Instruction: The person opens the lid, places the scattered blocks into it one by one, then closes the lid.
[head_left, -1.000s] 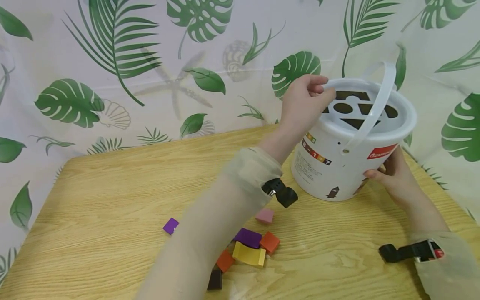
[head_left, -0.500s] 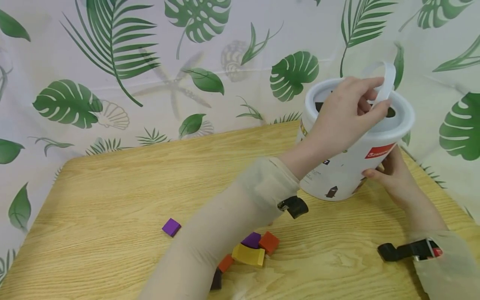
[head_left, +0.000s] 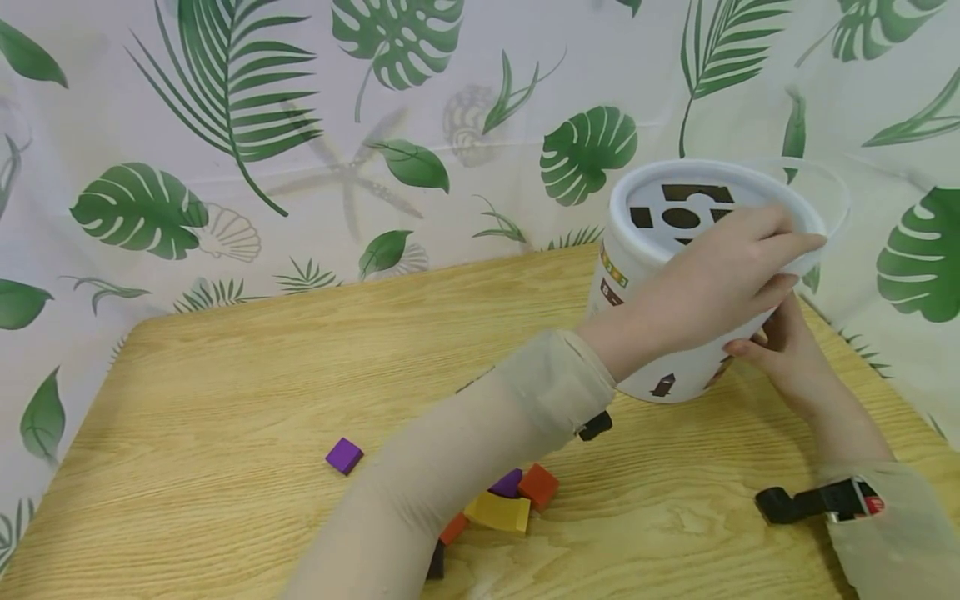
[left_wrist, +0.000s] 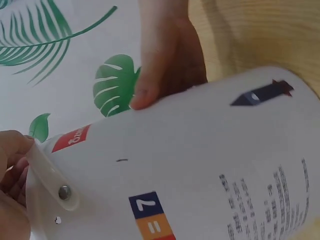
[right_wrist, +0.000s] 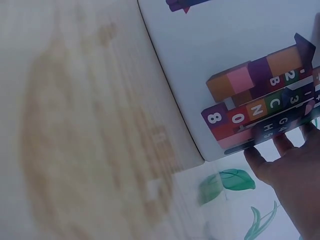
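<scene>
We see a white bucket (head_left: 697,367) standing right of centre in the head view, its lid (head_left: 738,187) on top, with dark cut-out holes, one of them round (head_left: 680,217). In the left wrist view its wall fills the lower right, carrying a red label (left_wrist: 72,138) and a printed "7".

The bucket's pale handle (left_wrist: 50,175) is riveted near the rim; in the head view it arcs faintly beyond the lid's right side. Our left hand (head_left: 720,275) crosses the front of the bucket, fingertips touching the handle near the rim; we cannot tell whether they pinch it or only press. Our right hand (head_left: 791,358) grips the bucket's right side, thumb in front and fingers curved round the wall.

At lower centre, partly behind our left sleeve (head_left: 465,467), we find a yellow curved block (head_left: 498,512), an orange-red block (head_left: 538,487) and a partly hidden purple piece (head_left: 507,483) close together, with an orange piece (head_left: 453,529) and a dark piece (head_left: 437,562) below left. A purple square block (head_left: 344,456) lies apart, left of the sleeve. All rest on the wood-grain table (head_left: 225,392), before a leaf-patterned cloth (head_left: 495,25) across the upper frame.
</scene>
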